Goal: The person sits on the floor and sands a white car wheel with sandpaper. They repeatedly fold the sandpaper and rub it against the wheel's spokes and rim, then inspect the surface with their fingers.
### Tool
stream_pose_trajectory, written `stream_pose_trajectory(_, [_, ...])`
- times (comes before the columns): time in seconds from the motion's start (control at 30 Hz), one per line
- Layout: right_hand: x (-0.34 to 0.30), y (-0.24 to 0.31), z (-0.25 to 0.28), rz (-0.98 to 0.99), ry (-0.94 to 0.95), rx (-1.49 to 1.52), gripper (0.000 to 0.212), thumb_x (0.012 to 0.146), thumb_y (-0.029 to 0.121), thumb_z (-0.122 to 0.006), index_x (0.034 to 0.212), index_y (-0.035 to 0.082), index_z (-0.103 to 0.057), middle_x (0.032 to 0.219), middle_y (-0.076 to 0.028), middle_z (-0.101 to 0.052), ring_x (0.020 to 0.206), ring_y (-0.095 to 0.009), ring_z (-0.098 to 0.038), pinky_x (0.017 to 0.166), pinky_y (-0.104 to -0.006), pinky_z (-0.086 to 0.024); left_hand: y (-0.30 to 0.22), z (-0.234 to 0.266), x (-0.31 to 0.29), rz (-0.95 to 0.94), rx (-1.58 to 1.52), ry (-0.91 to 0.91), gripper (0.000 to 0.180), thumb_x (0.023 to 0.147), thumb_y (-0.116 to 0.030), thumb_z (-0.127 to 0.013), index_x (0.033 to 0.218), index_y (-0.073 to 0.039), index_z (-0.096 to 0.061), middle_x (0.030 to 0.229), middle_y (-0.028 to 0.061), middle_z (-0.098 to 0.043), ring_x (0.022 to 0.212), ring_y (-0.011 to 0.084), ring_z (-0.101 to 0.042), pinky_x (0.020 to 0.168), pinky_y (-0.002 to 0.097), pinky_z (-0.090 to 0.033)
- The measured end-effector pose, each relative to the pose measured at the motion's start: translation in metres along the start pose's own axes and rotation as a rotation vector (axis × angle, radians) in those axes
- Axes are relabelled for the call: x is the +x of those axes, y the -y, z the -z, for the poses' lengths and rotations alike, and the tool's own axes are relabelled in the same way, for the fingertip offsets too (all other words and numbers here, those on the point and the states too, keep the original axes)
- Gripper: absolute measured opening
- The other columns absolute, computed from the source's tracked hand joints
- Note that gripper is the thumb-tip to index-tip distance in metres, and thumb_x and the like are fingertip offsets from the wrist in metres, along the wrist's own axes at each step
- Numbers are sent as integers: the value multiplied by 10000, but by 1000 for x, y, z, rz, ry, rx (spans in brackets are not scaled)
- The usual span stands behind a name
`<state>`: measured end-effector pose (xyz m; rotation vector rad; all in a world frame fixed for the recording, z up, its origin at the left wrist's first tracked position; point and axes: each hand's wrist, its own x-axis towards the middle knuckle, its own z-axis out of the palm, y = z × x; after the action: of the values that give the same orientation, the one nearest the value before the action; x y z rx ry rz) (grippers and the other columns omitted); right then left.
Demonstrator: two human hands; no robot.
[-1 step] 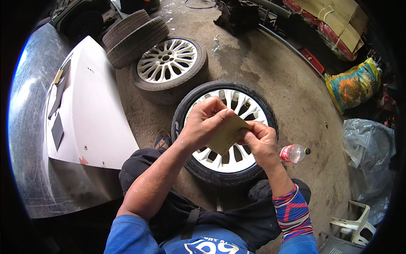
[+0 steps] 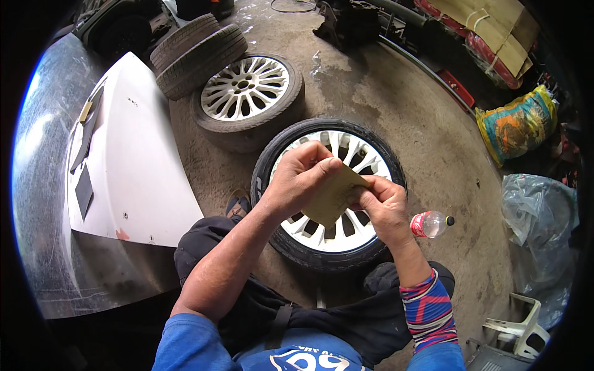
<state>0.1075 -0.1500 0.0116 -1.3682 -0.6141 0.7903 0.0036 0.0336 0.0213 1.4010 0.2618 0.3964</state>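
Observation:
Between both hands I hold a small olive-tan piece of sandpaper [image 2: 328,201], above a wheel. My left hand [image 2: 301,179] pinches its upper left edge between thumb and fingers. On the right side of the sheet, my right hand [image 2: 383,207] grips it with thumb and fingertips closed. Below them lies the wheel's white multi-spoke rim [image 2: 315,238], flat on the floor inside a black tire [image 2: 275,141]. The sandpaper and my hands hide the hub and several spokes.
A second white-rimmed wheel [image 2: 216,93] lies beyond, with tires [image 2: 201,59] leaning by it. On the left stands a white car panel [image 2: 139,154] with a dark grey sheet [image 2: 84,193] on it. To the right are a plastic bottle [image 2: 428,224], a colourful sack [image 2: 520,123] and clear plastic [image 2: 538,229].
The sandpaper's right part has tilted slightly between my fingers. Both hands keep their grip, and everything else stays in place.

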Motion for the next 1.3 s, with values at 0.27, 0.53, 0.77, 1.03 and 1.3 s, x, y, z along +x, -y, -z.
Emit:
stream_pose_trajectory(0.27, [-1, 7, 9, 39, 2, 43, 176, 1020, 93, -612, 1118, -40, -674, 971, -66, -726, 831, -133, -720, 785, -282, -622, -6, 1, 0, -45, 307, 39, 436, 984, -398, -712, 773, -40, -580, 713, -26, -547, 687, 46, -493, 571, 254, -413])
stream_pose_trajectory(0.53, [0, -3, -3, 46, 35, 305, 490, 992, 284, -708, 1359, -1, -551, 1177, -77, -697, 1024, -122, -671, 908, -258, -534, 2, -9, -5, -74, 53, -65, 402, 990, -373, -715, 800, -45, -581, 714, -38, -538, 670, 31, -488, 558, 227, -404])
stream_pose_trajectory(0.77, [-1, -7, -7, -8, -24, 207, 281, 1022, 126, -651, 1283, 23, -669, 1139, -34, -723, 1035, -111, -667, 932, -268, -535, -14, -7, -9, -41, 415, 90, 378, 985, -359, -722, 889, 0, -655, 743, -30, -593, 724, 43, -546, 609, 245, -464])
stream_pose_trajectory(1.03, [-5, 6, 2, -46, 23, 122, 253, 1003, 148, -652, 1201, -3, -700, 1088, -36, -735, 980, -95, -664, 891, -244, -526, -31, -2, -10, 184, 490, 275, 472, 1020, -423, -654, 946, 41, -701, 699, -23, -579, 659, 56, -506, 583, 263, -441])
stream_pose_trajectory(1.3, [-5, 4, 7, -61, 108, 365, 276, 997, 173, -633, 1215, 13, -691, 1110, -61, -732, 984, -129, -686, 931, -293, -538, -31, -8, -14, 211, 316, 368, 499, 1045, -431, -610, 884, 35, -688, 703, -35, -564, 651, 41, -481, 558, 253, -398])
